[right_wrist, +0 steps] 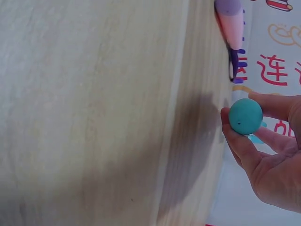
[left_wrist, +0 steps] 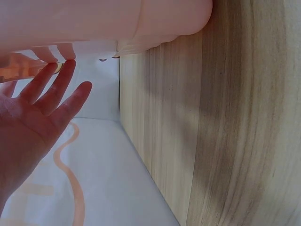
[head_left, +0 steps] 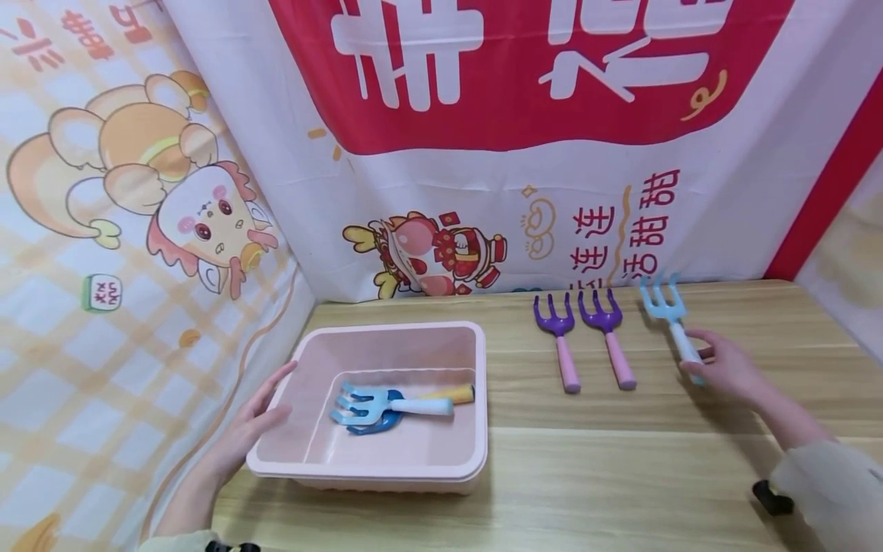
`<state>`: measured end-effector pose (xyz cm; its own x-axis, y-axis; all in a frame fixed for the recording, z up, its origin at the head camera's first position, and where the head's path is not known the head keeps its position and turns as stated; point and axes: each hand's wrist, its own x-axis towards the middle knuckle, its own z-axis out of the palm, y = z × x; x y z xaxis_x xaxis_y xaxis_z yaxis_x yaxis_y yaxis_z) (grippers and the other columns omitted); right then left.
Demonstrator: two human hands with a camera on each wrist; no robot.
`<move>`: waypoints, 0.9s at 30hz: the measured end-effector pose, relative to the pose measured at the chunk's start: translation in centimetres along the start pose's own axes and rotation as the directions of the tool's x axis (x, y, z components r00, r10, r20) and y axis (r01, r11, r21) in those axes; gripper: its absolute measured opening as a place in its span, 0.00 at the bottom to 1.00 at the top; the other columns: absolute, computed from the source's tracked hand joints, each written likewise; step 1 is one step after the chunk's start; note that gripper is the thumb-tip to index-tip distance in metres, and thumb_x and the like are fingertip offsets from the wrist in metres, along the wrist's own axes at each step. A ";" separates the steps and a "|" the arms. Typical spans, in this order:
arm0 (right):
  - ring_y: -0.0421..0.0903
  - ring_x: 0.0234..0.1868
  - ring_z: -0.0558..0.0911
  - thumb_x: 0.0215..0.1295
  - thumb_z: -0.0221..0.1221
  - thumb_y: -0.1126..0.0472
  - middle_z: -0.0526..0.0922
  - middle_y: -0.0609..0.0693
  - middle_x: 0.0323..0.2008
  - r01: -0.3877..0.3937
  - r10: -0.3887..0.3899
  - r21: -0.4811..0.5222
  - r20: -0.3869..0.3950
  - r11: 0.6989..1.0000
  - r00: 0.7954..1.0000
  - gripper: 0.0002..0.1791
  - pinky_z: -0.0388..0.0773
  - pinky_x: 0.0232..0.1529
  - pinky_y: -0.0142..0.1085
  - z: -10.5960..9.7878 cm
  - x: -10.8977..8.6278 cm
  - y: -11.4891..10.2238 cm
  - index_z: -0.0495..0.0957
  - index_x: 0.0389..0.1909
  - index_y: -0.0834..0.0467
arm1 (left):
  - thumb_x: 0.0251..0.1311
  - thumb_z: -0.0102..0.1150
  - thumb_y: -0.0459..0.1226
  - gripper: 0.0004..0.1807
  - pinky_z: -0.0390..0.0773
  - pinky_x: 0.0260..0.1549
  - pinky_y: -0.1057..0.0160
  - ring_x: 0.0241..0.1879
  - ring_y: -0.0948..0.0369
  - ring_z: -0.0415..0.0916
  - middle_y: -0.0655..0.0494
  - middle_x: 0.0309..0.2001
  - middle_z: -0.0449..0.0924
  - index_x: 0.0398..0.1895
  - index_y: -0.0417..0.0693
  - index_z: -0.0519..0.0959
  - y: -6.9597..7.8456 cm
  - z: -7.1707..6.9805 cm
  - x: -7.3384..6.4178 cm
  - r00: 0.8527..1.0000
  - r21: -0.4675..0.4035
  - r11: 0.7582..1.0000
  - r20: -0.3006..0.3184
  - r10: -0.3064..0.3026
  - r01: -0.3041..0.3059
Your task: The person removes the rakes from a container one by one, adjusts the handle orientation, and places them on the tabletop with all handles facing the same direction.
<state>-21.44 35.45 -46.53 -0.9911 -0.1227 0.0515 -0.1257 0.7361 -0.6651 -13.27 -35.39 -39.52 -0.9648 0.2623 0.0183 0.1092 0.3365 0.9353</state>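
My right hand (head_left: pixel 731 369) grips a light-blue hand fork (head_left: pixel 679 330) by its handle, tines pointing toward the back wall. Its round teal handle end (right_wrist: pixel 245 116) shows between thumb and fingers in the right wrist view. On the left, my left hand (head_left: pixel 241 429) rests with fairly straight fingers at the left rim of a pale pink plastic bin (head_left: pixel 372 469). Seen from the left wrist, the fingertips (left_wrist: pixel 70 66) are right at the bin's side. Inside the bin lies another light-blue hand fork (head_left: pixel 421 406), on top of a dark-blue one with a yellow handle (head_left: pixel 451 394).
Two purple hand forks with pink handles, one on the left (head_left: pixel 563 345) and one on the right (head_left: pixel 614 341), lie side by side between bin and right hand. Printed cloth (head_left: pixel 428 176) hangs along the wooden table's (head_left: pixel 621 475) back and left edges.
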 end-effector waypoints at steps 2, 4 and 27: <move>0.65 0.40 0.79 0.62 0.62 0.67 0.76 0.79 0.41 -0.019 0.019 0.004 0.024 1.000 1.000 0.34 0.76 0.30 0.40 0.1 0.2 0.1 0.56 0.62 0.79 | 0.72 0.46 0.33 0.35 0.76 0.44 0.63 0.56 0.70 0.66 0.46 0.72 0.51 0.78 0.56 0.48 0.1 0.0 0.1 1.000 0.006 1.000 -0.003 -0.013 0.013; 0.63 0.39 0.79 0.62 0.61 0.67 0.76 0.79 0.41 -0.030 0.029 0.017 0.043 0.999 0.999 0.35 0.76 0.30 0.40 0.2 0.4 0.2 0.56 0.62 0.79 | 0.72 0.46 0.33 0.35 0.76 0.44 0.63 0.57 0.70 0.65 0.40 0.73 0.46 0.78 0.56 0.48 0.1 0.0 0.2 1.000 0.007 1.000 -0.002 -0.022 0.022; 0.66 0.46 0.74 0.66 0.61 0.54 0.67 0.80 0.53 -0.176 0.178 -0.024 0.153 0.984 0.972 0.40 0.77 0.38 0.46 0.8 1.6 -0.2 0.54 0.68 0.74 | 0.72 0.46 0.32 0.34 0.76 0.43 0.64 0.55 0.69 0.67 0.64 0.67 0.59 0.78 0.56 0.49 -0.2 0.0 0.3 1.000 -0.002 1.000 0.003 0.010 -0.009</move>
<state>-22.94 34.61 -46.95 -0.9790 -0.0905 -0.1824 0.0498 0.7622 -0.6454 -13.57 -35.43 -39.69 -0.9630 0.2683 0.0261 0.1178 0.3318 0.9360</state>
